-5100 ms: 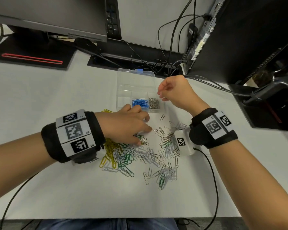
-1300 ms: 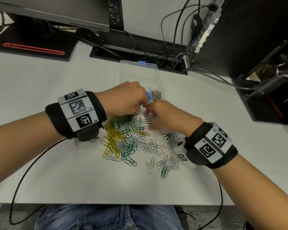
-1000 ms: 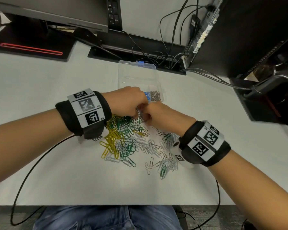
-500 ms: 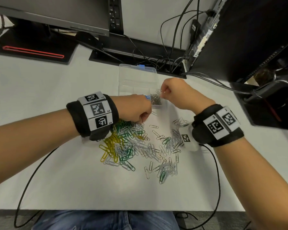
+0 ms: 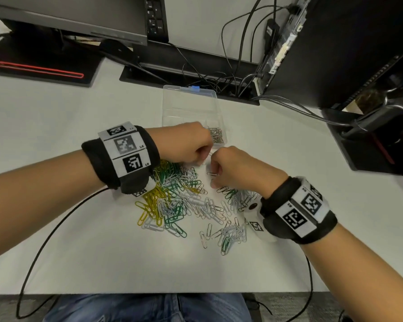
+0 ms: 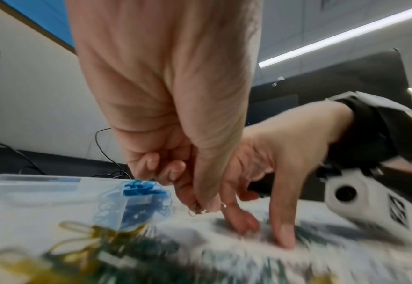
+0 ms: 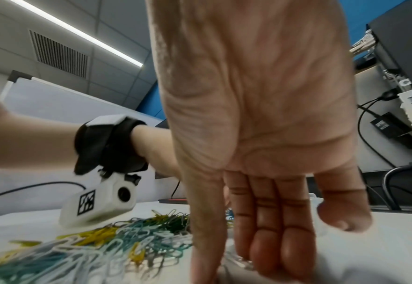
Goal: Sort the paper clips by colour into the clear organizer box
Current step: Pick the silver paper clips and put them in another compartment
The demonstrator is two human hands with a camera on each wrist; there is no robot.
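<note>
A mixed pile of yellow, green, white and silver paper clips (image 5: 177,201) lies on the white table in front of the clear organizer box (image 5: 184,108). One front compartment holds silver clips (image 5: 216,135); the one beside it holds blue clips (image 6: 141,192), hidden by my left hand in the head view. My left hand (image 5: 204,156) hovers at the pile's far edge and pinches a silver clip (image 6: 197,210) between thumb and forefinger. My right hand (image 5: 213,180) is close beside it, its straight fingers (image 7: 272,259) touching the table among loose clips.
A monitor base (image 5: 37,63) with a red stripe stands at the back left. A tangle of cables (image 5: 219,80) and a black computer tower (image 5: 347,47) are behind and to the right of the box. Wrist-camera cords (image 5: 44,242) trail to the table's front edge.
My right hand has come back from above the silver compartment down to the pile beside my left hand. My left hand has stayed at the pile's far edge.
</note>
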